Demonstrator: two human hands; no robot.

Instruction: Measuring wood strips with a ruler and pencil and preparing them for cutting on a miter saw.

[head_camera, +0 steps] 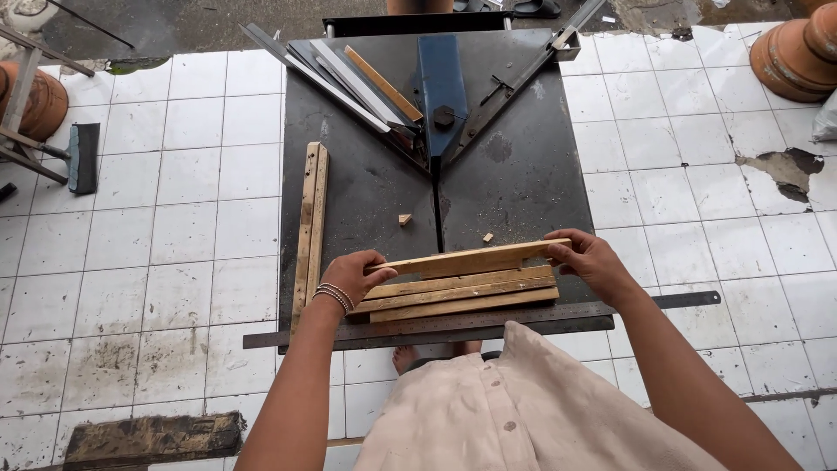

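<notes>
You're pinching the top flat pale wooden strip (471, 259) at both ends, left hand (349, 277) and right hand (588, 259); lift it level off the stack of wooden slats (462, 298)

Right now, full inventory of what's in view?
wooden strip: 1, tan, held at both ends above the stack
stacked strips: about 3, tan, table's near edge
upright strips: 2, tan, table's left side
steel ruler: 1, dark, along near edge
work table: 1, black, centre
blue blade guard: 1, table's far middle
clay pots: several, terracotta, top right
left hand: grips strip's left end
right hand: grips right end
</notes>
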